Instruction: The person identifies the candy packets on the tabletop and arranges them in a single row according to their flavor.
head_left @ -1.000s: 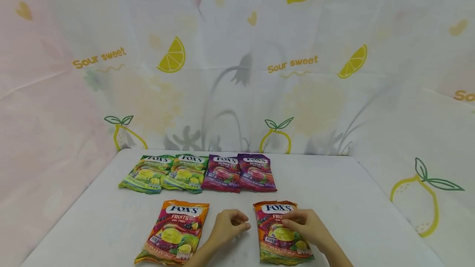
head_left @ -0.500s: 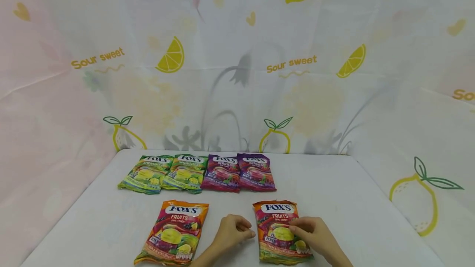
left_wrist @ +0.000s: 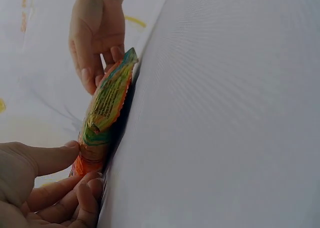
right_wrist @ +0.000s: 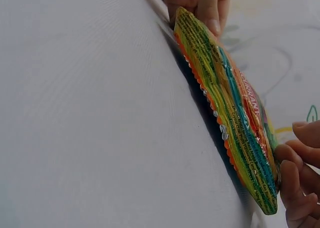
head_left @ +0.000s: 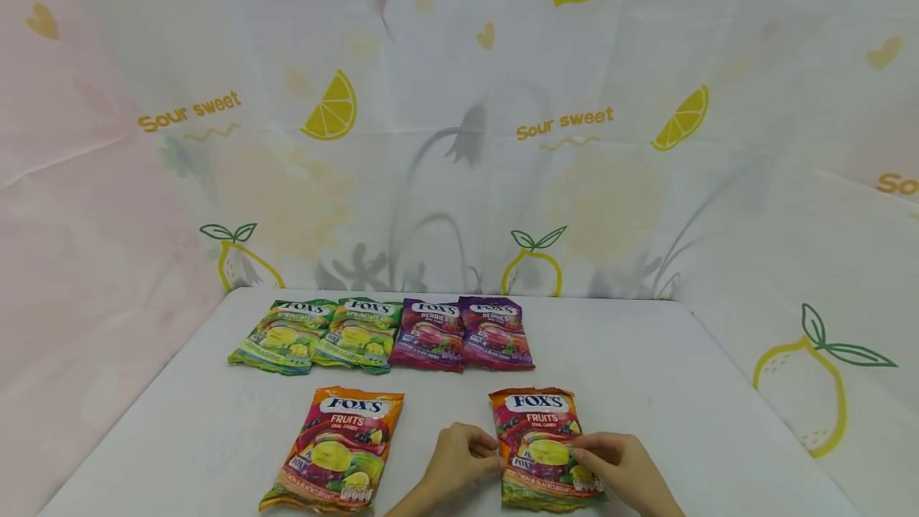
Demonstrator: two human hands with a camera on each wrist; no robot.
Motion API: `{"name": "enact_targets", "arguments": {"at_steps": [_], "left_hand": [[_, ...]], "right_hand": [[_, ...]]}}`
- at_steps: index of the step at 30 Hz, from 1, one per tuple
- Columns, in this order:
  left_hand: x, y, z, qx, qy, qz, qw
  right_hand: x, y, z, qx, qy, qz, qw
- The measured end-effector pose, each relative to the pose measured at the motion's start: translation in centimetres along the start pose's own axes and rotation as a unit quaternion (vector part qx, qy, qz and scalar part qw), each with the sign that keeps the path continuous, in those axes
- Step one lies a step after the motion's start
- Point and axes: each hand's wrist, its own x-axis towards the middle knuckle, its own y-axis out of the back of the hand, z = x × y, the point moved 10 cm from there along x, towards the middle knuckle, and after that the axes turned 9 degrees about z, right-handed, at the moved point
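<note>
In the head view an orange-and-red bag of fruit candy (head_left: 542,453) lies face up on the white table, between both hands. My left hand (head_left: 463,457) is at its left edge; the left wrist view shows the thumb on the bag's upper side and curled fingers at its lower edge. At the opposite edge my right hand (head_left: 621,465) holds the bag's side with bent fingers. Seen end-on in the right wrist view, the candy bag (right_wrist: 225,113) shows its green and yellow bottom seam against the table. Another matching fruit candy bag (head_left: 333,453) lies to the left, untouched.
Along the back of the table (head_left: 660,389) two green spring tea candy bags (head_left: 287,337) overlap side by side. Next to them lie two purple berries candy bags (head_left: 431,335). A lemon-printed cloth (head_left: 459,182) hangs behind and at both sides.
My left hand has moved right and nearer, reaching the bag's left edge. My right hand has drawn back from over the bag's front to its right edge. The bags have stayed put.
</note>
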Motion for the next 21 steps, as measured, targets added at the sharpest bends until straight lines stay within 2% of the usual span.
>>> {"name": "enact_targets", "arguments": {"at_steps": [3, 10, 16, 21], "left_hand": [[-0.1, -0.3, 0.0, -0.001, 0.010, -0.005, 0.9999], [-0.6, -1.0, -0.2, -0.017, 0.037, -0.017, 0.9990], [-1.0, -1.5, -0.2, -0.022, 0.057, -0.025, 0.9978], [-1.4, -2.2, -0.1, -0.030, 0.064, -0.039, 0.9967]], "right_hand": [[-0.1, 0.4, 0.4, -0.019, -0.003, 0.011, 0.9997], [-0.3, 1.5, 2.1, -0.084, -0.063, 0.061, 0.9926], [-0.6, 1.2, 3.1, -0.099, -0.085, 0.036, 0.9908], [-0.7, 1.3, 3.9, -0.108, -0.111, 0.044, 0.9870]]}}
